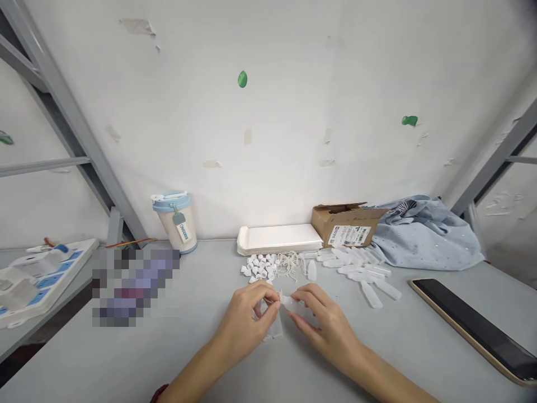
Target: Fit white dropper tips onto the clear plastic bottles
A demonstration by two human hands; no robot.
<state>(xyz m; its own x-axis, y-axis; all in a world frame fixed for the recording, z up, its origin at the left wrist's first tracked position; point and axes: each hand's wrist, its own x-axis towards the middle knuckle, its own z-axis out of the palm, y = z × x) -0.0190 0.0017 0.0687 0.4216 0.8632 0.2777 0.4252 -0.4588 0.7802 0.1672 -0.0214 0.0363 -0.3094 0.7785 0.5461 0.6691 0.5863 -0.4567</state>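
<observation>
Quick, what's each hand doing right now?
Left hand: closed, pinching the tip of a small translucent piece.
Right hand: partly closed, holding that piece's other end.

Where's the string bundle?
Head view, just right of centre: the string bundle lies in front of the white stack, right of the small white pieces, left of the translucent pieces.
</observation>
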